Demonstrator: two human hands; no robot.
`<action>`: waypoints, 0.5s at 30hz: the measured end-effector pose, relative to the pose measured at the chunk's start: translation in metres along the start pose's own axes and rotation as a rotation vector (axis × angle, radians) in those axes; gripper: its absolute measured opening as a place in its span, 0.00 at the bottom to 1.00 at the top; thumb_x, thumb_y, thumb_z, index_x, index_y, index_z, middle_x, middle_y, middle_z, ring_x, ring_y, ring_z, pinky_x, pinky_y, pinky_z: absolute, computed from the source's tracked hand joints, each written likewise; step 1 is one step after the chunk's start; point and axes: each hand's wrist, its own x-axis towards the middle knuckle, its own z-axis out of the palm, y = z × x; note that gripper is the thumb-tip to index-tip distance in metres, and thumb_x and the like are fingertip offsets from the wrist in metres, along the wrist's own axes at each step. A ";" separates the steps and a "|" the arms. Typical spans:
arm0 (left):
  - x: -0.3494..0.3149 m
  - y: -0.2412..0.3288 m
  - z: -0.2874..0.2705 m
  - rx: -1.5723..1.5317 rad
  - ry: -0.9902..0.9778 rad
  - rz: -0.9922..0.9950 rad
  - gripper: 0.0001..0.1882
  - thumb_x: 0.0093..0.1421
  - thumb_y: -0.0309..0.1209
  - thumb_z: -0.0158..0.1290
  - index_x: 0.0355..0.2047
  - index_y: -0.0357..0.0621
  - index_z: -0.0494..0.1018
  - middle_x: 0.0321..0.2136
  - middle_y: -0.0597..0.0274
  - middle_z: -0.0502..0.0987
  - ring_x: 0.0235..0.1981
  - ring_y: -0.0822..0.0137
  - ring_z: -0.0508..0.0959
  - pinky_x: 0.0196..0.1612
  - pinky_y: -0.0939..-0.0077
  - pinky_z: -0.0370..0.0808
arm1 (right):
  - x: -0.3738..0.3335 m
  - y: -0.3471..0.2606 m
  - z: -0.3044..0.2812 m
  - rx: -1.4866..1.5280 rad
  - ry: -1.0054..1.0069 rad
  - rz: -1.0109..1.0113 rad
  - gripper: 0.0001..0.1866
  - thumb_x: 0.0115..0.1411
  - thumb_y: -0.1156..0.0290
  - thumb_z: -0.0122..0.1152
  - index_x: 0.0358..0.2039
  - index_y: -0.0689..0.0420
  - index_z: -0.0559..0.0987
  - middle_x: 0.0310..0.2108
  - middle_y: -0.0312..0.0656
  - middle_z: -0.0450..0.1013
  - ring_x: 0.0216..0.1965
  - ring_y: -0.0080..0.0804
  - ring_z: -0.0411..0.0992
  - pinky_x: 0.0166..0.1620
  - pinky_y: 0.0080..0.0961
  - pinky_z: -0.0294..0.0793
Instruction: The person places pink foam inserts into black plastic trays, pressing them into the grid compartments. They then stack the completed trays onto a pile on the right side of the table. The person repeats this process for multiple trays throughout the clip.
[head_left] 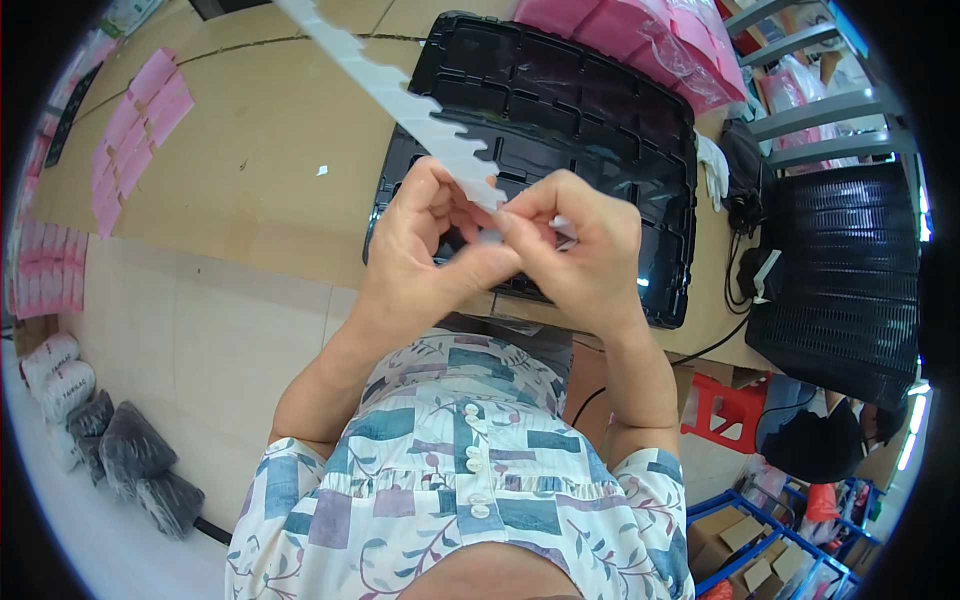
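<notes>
both hands are raised together in front of the chest, over the near edge of the black plastic tray [560,110] on the brown worktable [260,150]. the left hand [420,255] curls inward, wrist bent, thumb and fingertips pinched on the lower end of a long white notched strip [400,95]. the right hand [585,250] meets it from the other side, fingers folded over and nipping the same end, knuckles up. the strip runs up and away to the left above the tray. both forearms rise bare from the patterned blouse [470,490]. pink packets [140,120] lie in rows at the table's far left.
</notes>
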 end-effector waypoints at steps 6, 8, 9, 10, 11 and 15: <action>0.000 -0.007 -0.005 0.622 0.087 0.220 0.19 0.48 0.19 0.63 0.41 0.39 0.70 0.33 0.58 0.75 0.35 0.64 0.76 0.37 0.70 0.73 | 0.005 0.007 -0.002 0.221 -0.076 0.246 0.05 0.53 0.75 0.66 0.26 0.63 0.79 0.19 0.35 0.75 0.21 0.15 0.71 0.25 0.18 0.70; 0.003 -0.013 -0.008 1.028 0.132 0.598 0.19 0.47 0.18 0.61 0.40 0.38 0.70 0.31 0.56 0.74 0.33 0.58 0.76 0.36 0.66 0.74 | 0.002 0.004 0.009 0.091 0.016 0.116 0.04 0.52 0.76 0.66 0.25 0.61 0.79 0.19 0.36 0.73 0.20 0.20 0.71 0.23 0.19 0.70; 0.006 -0.017 -0.011 1.047 0.137 0.686 0.19 0.47 0.18 0.61 0.40 0.37 0.70 0.31 0.55 0.74 0.33 0.55 0.76 0.36 0.65 0.74 | -0.001 0.002 0.017 -0.042 0.108 -0.021 0.04 0.51 0.77 0.67 0.25 0.59 0.78 0.18 0.37 0.72 0.18 0.24 0.71 0.22 0.20 0.69; 0.009 -0.022 -0.014 1.064 0.142 0.773 0.19 0.46 0.18 0.60 0.40 0.37 0.70 0.31 0.54 0.74 0.32 0.52 0.75 0.36 0.63 0.74 | -0.003 0.004 0.021 -0.267 0.149 -0.334 0.06 0.47 0.78 0.67 0.24 0.55 0.77 0.17 0.37 0.70 0.16 0.32 0.70 0.19 0.24 0.68; 0.010 -0.025 -0.017 1.080 0.145 0.861 0.19 0.45 0.18 0.60 0.39 0.36 0.70 0.31 0.53 0.74 0.32 0.50 0.75 0.36 0.62 0.74 | -0.005 0.003 0.022 -0.322 0.158 -0.493 0.08 0.44 0.80 0.67 0.24 0.53 0.77 0.17 0.37 0.68 0.15 0.34 0.70 0.19 0.26 0.68; -0.010 -0.014 -0.015 0.652 0.178 0.164 0.21 0.53 0.19 0.59 0.47 0.36 0.67 0.33 0.53 0.76 0.38 0.64 0.79 0.40 0.68 0.77 | -0.014 -0.005 -0.017 0.158 -0.005 -0.037 0.05 0.51 0.76 0.68 0.27 0.58 0.79 0.20 0.34 0.73 0.19 0.19 0.70 0.20 0.20 0.66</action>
